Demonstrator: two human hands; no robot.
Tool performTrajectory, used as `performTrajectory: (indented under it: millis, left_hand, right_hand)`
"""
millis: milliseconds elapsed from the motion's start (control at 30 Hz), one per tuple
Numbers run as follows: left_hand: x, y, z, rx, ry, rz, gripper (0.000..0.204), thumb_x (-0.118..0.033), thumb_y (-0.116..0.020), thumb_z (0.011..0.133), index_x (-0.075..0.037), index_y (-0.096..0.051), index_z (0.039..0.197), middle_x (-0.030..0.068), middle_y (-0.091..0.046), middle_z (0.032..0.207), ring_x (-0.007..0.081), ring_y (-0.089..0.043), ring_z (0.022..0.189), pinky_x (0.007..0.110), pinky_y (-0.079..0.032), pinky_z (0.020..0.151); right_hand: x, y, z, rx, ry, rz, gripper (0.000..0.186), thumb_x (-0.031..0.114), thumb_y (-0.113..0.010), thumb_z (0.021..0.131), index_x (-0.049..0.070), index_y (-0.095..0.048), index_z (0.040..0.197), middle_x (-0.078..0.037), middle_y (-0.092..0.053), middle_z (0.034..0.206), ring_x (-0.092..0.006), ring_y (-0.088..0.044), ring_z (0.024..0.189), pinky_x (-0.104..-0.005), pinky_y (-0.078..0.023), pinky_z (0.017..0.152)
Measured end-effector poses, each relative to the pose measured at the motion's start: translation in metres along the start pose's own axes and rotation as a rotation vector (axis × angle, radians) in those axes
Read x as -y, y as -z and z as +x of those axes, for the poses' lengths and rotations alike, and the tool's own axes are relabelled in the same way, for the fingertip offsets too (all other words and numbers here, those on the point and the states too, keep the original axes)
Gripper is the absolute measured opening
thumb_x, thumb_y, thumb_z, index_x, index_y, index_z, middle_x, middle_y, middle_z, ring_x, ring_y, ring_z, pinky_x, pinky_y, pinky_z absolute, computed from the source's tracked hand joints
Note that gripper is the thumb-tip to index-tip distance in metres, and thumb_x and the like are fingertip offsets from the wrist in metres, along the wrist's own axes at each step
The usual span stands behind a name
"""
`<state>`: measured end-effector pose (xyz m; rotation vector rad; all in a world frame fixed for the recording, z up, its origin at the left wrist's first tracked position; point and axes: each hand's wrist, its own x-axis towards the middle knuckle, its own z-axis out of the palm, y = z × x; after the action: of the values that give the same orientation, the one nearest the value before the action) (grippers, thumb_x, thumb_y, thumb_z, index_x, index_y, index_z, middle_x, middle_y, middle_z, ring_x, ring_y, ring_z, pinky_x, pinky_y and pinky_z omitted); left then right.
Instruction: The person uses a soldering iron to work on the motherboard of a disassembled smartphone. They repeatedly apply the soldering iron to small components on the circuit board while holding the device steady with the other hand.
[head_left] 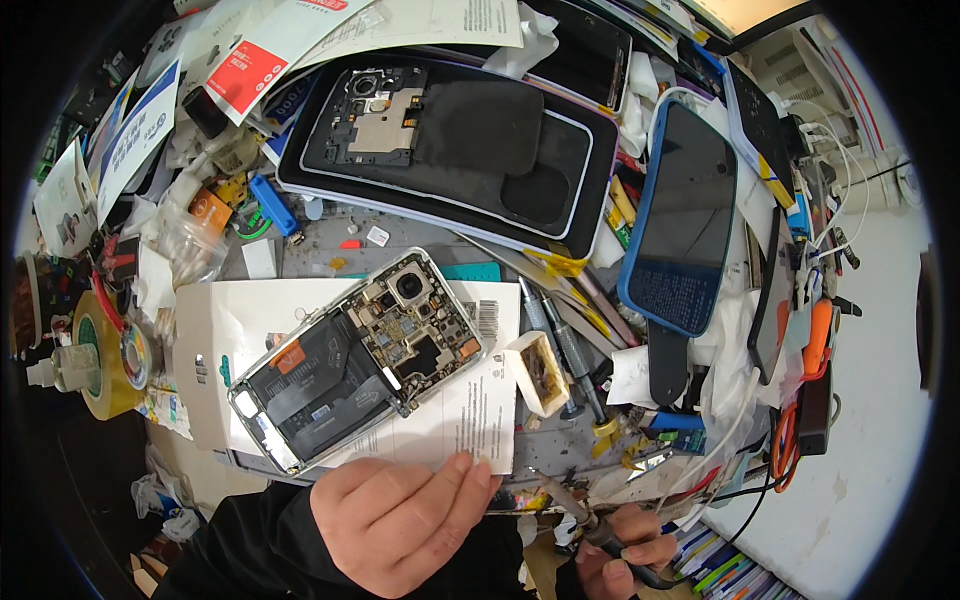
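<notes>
An opened phone (355,360), with circuit board and black battery exposed, lies diagonally on a white cardboard sheet (215,380). My left hand (400,515) is at the sheet's lower edge, fingers curled together and fingertips against it; my thumb and anything under the fingers are hidden. My right hand (625,550), lower right, grips a soldering iron (590,525), its tip pointing up-left toward the bench edge. Right of the phone stands a small cream box (535,375) with brown residue inside, beside metal screwdrivers (570,340).
Behind are a phone tray (295,165) with phone parts and a blue-cased phone (675,220). Papers (140,130), tape rolls (100,390) and tools crowd the left and back. Cables (785,440) and an orange-handled tool (815,340) lie right, beside a white surface (850,450).
</notes>
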<state>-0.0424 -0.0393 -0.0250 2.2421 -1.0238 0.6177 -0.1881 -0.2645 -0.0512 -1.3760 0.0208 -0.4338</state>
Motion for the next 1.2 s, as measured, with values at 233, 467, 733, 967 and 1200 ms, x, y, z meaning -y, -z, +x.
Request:
performTrajectory:
  millis: [233,467,733,967,1200]
  left_hand:
    - [0.000,0.000,-0.001,-0.006,0.000,-0.008,0.024,-0.006,-0.089,0.072,-0.004,-0.081,0.095,0.0029,-0.076,0.088,0.0118,-0.064,0.066,0.023,-0.047,0.051]
    - [0.000,0.000,0.000,0.007,-0.003,-0.007,0.025,-0.006,-0.089,0.072,-0.004,-0.081,0.096,0.0030,-0.076,0.088,0.0121,-0.065,0.067,0.023,-0.048,0.051]
    - [0.002,0.001,0.000,0.009,-0.018,-0.009,0.024,-0.005,-0.089,0.072,-0.004,-0.081,0.095,0.0033,-0.075,0.087,0.0123,-0.065,0.067,0.023,-0.048,0.050]
    - [0.001,0.000,0.000,0.014,-0.005,-0.017,0.023,-0.005,-0.089,0.072,-0.005,-0.081,0.094,0.0030,-0.075,0.086,0.0118,-0.065,0.066,0.022,-0.048,0.050]
    - [0.000,0.000,-0.001,0.006,0.007,-0.006,0.024,-0.006,-0.089,0.071,-0.005,-0.081,0.094,0.0029,-0.076,0.086,0.0116,-0.064,0.066,0.022,-0.047,0.050]
  right_hand:
    - [0.000,-0.003,0.004,0.064,-0.014,-0.052,0.013,0.008,-0.074,0.096,0.007,-0.068,0.107,-0.016,-0.065,0.101,-0.0252,-0.065,0.077,-0.0374,-0.056,0.068]
    - [0.006,-0.001,0.005,0.065,-0.052,-0.033,0.013,0.013,-0.081,0.092,0.010,-0.071,0.100,-0.015,-0.065,0.102,-0.0292,-0.064,0.083,-0.0397,-0.055,0.069]
    - [-0.004,-0.003,0.011,0.082,0.094,0.048,0.006,0.009,-0.078,0.093,0.010,-0.074,0.090,-0.015,-0.066,0.106,-0.0224,-0.063,0.071,-0.0337,-0.054,0.062]
    - [-0.007,-0.005,0.020,0.135,0.086,0.033,0.008,0.008,-0.082,0.088,0.010,-0.074,0.086,-0.015,-0.067,0.106,-0.0206,-0.062,0.057,-0.0308,-0.051,0.051]
    - [-0.006,0.004,0.023,0.226,0.121,0.015,0.010,0.007,-0.083,0.087,0.013,-0.075,0.084,-0.015,-0.067,0.109,-0.0190,-0.060,0.057,-0.0297,-0.049,0.051]
